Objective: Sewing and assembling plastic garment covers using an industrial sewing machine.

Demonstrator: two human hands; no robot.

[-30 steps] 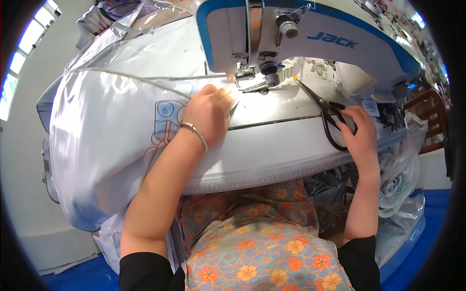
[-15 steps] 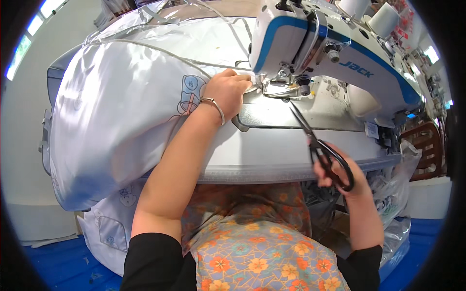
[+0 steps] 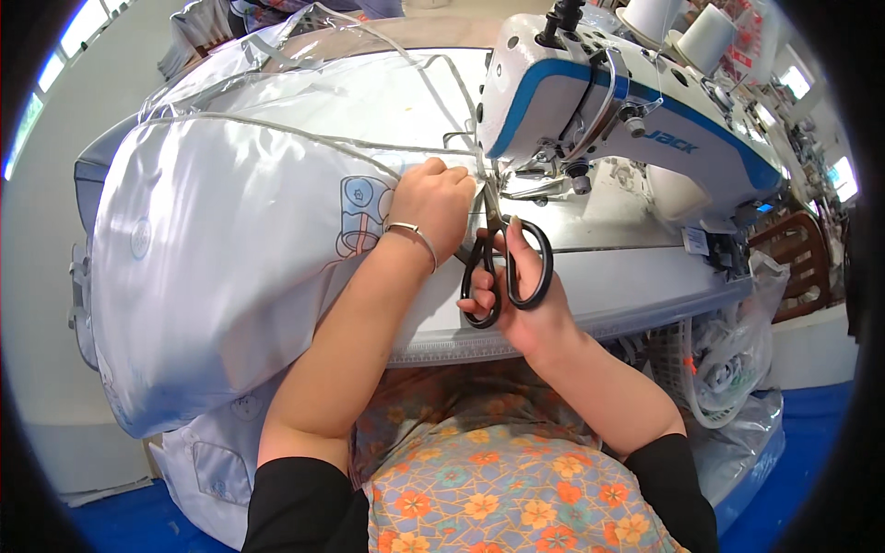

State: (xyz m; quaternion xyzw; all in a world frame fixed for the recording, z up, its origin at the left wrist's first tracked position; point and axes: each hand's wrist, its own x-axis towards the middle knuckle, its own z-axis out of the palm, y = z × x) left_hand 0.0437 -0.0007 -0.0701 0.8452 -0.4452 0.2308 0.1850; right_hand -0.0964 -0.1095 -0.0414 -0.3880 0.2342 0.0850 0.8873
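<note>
My left hand [image 3: 430, 207] is closed on the edge of a large white fabric piece [image 3: 230, 212], right beside the sewing machine's needle area. A blue and brown printed figure shows on the cloth by my wrist. In my right hand [image 3: 530, 300] is a pair of black-handled scissors [image 3: 498, 221], with my fingers through the loops and the handles spread. The blades point away from me at the fabric edge, next to my left fingertips; whether they touch a thread there is too small to tell. Above them stands the white and blue sewing machine [image 3: 618, 120].
White thread cones [image 3: 705, 37] stand behind the machine. A metal plate [image 3: 590, 221] lies under its arm. Clear plastic sheeting with grey binding [image 3: 369, 51] covers the table's far side. At the lower right are a white basket [image 3: 678, 359] and plastic bags, with a brown chair [image 3: 797, 258] beyond.
My right hand has brought the scissors left to the fabric edge by my left hand, and their handles have spread. My left hand keeps its hold. The whole view has shifted slightly.
</note>
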